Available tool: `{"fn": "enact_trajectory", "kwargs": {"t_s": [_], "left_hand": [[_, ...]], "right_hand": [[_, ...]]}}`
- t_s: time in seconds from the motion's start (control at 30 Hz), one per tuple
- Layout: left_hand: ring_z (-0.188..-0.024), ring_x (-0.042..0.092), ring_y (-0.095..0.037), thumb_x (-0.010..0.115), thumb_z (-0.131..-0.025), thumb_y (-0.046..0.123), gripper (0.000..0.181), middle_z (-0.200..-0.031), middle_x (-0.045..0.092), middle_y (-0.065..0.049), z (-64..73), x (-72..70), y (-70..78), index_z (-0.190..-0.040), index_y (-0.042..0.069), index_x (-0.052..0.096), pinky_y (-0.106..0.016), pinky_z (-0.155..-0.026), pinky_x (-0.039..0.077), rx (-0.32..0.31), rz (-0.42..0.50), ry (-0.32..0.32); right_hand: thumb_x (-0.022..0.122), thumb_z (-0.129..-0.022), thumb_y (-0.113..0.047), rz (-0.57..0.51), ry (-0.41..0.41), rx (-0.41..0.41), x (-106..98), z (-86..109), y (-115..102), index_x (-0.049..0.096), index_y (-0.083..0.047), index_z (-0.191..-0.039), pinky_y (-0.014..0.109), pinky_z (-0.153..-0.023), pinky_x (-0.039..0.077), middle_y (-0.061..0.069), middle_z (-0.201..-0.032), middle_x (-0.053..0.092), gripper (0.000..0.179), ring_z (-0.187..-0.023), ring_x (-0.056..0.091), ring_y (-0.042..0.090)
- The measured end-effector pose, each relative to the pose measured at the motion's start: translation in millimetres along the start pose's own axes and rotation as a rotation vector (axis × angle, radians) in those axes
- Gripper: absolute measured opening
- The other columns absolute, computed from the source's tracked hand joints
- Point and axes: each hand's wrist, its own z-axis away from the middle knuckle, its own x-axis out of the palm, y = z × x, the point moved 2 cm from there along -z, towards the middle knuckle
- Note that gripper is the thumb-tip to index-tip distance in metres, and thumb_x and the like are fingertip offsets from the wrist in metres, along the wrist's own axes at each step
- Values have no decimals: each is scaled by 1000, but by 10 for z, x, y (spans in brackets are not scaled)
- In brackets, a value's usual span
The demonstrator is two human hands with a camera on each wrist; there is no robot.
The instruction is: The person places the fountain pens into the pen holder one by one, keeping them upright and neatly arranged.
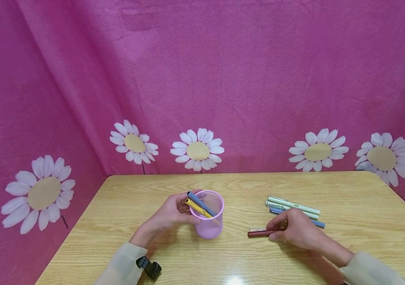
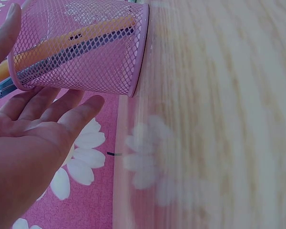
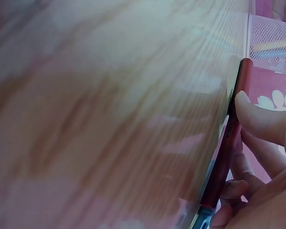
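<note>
A pink mesh pen holder [image 1: 210, 228] stands upright on the table, left of the middle. Inside it lean a blue pen [image 1: 202, 204] and a yellow pen [image 1: 198, 208]. My left hand [image 1: 167, 213] holds the holder from its left side, thumb in front and fingers behind. To the right, my right hand [image 1: 297, 229] pinches a dark red pen [image 1: 257, 233] between thumb and fingers. In the right wrist view that red pen [image 3: 225, 160] lies along the tabletop, partly covered by the thumb.
Beyond the right hand lie a pale green pen [image 1: 298, 206], another light-coloured pen [image 1: 311, 215] and a blue pen [image 1: 318, 224], side by side. The wooden table [image 1: 134, 190] meets a pink cloth with daisies [image 1: 241, 99] at the back. A black wristband [image 1: 149, 267] is on the left sleeve.
</note>
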Motion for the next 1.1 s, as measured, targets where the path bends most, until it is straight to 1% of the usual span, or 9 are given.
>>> {"fn": "enact_trajectory", "kwargs": {"t_s": [0.2,0.37,0.53,0.67,0.93,1.1], "left_hand": [[-120,65,-28,87,-88,8,76,-141,64,-20,2,3,-2,-155,4,51,-39,-104,54,12,14,-6],[-121,65,-29,88,-88,8,77,-142,62,-22,4,12,2,-154,1,51,-39,-104,54,31,28,-15],[-121,65,-29,88,-88,9,77,-141,63,-21,3,16,1,-155,2,51,-38,-104,54,16,24,-9],[-122,65,-29,87,-88,8,76,-142,62,-22,-2,13,-1,-155,2,51,-38,-104,54,16,20,-8],[-120,66,-29,87,-88,7,77,-140,64,-20,2,7,-2,-155,3,50,-37,-102,55,3,25,-8],[-120,66,-29,88,-87,8,78,-141,64,-19,5,7,-2,-155,4,51,-37,-102,55,-4,15,0]], "right_hand": [[92,-79,-11,-51,-9,-21,35,-17,-33,83,-8,-95,23,-57,44,-6,-81,75,18,-68,56,3],[92,-79,-11,-52,-6,-23,56,-30,-43,83,-9,-94,23,-57,43,-6,-81,75,18,-67,56,3],[93,-79,-10,-71,-10,-13,66,-36,-41,82,-8,-94,23,-57,42,-5,-81,75,18,-67,56,3],[93,-78,-10,-79,-17,-18,66,-45,-43,82,-8,-93,23,-58,43,-5,-81,75,18,-67,56,4],[93,-77,-8,-61,-25,-33,66,-70,-53,82,-8,-92,23,-61,47,-4,-84,76,18,-70,60,4],[93,-77,-8,-39,-29,-43,73,-78,-67,82,-10,-91,23,-60,46,-5,-83,75,18,-69,59,4]]}}
